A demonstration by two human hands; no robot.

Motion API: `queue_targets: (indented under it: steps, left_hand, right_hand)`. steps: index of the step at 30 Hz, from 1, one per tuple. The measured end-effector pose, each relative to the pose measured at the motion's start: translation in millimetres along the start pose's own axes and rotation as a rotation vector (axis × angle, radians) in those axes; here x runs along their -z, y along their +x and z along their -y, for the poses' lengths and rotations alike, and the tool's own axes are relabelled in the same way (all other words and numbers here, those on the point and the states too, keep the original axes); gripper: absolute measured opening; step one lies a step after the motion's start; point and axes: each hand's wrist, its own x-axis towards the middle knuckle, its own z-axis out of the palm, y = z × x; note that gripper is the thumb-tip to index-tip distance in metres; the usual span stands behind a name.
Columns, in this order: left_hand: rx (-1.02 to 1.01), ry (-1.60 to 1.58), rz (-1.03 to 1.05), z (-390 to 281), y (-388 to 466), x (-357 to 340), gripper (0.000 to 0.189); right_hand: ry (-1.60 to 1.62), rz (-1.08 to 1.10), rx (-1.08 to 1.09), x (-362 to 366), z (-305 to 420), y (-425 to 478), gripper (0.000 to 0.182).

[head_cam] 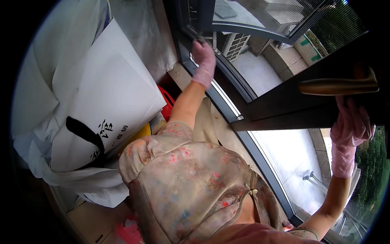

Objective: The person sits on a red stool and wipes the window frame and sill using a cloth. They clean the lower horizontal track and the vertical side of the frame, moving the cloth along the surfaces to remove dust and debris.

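My left hand, in a pink disposable glove, reaches up to the dark window frame. Its fingers are curled around a small dark object, too small and blurred to name. On the right, my right hand wears a matching glove and rests at the dark sash just below a bronze-coloured lever handle. Its fingers are bent, and whether they grip the sash edge is hidden. An insect screen fills the upper sash beside my left hand.
A large white bag with black writing stands at my left, beside translucent plastic sheeting. A red item shows behind my left arm. The window sill runs along the frame. Outside are a pale ledge and greenery.
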Motion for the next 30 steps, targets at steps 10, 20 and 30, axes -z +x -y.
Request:
queue_targets:
  steps: [10, 20, 30]
  left_hand:
    - [-0.379, -0.362, 0.062, -20, -202, 37, 0.043]
    - [0.184, -0.323, -0.444, -6, 141, -18, 0.029]
    - [0.306, -0.522, -0.037, -20, 59, 12, 0.033]
  right_hand:
    - [0.074, 0.115, -0.097, 2, 1, 13, 0.024]
    - [0.054, 0.122, -0.147, 6, 7, -23, 0.033]
    - [0.044, 0.143, -0.125, 10, 12, 14, 0.030]
